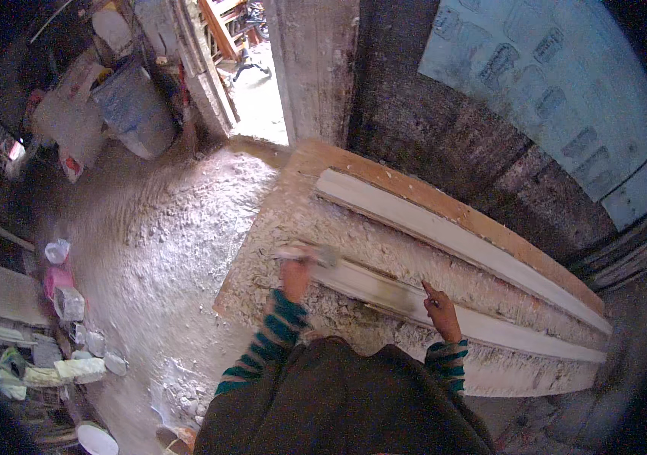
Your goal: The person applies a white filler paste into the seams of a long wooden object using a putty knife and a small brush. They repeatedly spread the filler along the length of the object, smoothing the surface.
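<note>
A long white plaster-like strip lies lengthwise across a residue-crusted board in front of me. Over its left end is my left hand, smeared by motion and closed around a pale flat thing whose kind is too blurred to tell. My right hand is at the strip's middle, its fingers curled. From it a thin dark tip points up and left; whether that is a finger or a slim tool I cannot make out. A second white strip lies apart, along the board's far side.
A dusty barrel stands at the far left, beside a bright doorway. White crumbs cover the floor. White blocks and tubs line the left side. A dark wall with a pale blue panel rises beyond the board.
</note>
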Tool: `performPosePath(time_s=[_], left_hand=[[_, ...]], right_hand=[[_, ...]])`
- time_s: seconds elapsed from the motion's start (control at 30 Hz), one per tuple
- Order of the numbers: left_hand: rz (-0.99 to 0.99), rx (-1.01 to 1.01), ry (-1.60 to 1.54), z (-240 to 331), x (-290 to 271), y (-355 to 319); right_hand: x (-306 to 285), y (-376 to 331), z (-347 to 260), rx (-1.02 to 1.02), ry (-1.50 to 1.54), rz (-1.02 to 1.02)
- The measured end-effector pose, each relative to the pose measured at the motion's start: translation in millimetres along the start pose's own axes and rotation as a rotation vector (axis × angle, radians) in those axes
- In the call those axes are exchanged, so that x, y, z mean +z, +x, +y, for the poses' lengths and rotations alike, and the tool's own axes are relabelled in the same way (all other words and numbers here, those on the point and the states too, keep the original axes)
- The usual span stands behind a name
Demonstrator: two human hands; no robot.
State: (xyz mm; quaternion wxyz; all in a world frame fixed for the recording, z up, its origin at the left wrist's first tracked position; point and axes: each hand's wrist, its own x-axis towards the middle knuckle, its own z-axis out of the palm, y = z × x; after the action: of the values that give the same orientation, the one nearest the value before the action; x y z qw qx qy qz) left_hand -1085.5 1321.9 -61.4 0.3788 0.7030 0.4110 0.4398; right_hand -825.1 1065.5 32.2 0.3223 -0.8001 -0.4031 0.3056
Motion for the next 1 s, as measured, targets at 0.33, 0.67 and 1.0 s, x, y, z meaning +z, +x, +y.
performPosePath(time_s=[0.33, 0.67, 1.0], left_hand=[[0.308, -0.053, -0.212, 31.1, -94.3, 54.8], [-0.312, -0.062, 0.154, -11.3, -18.0, -20.9], [-0.199, -0.045, -0.257, 45.3, -71.2, 25.0]], right_hand=[[13.9, -12.6, -14.7, -0.156, -0.099, 0.102], [35.8, -58.4, -13.3, -0.151, -0.252, -0.132], [67.9, -105.9, 13.0, 0.011, -0.278, -0.151]])
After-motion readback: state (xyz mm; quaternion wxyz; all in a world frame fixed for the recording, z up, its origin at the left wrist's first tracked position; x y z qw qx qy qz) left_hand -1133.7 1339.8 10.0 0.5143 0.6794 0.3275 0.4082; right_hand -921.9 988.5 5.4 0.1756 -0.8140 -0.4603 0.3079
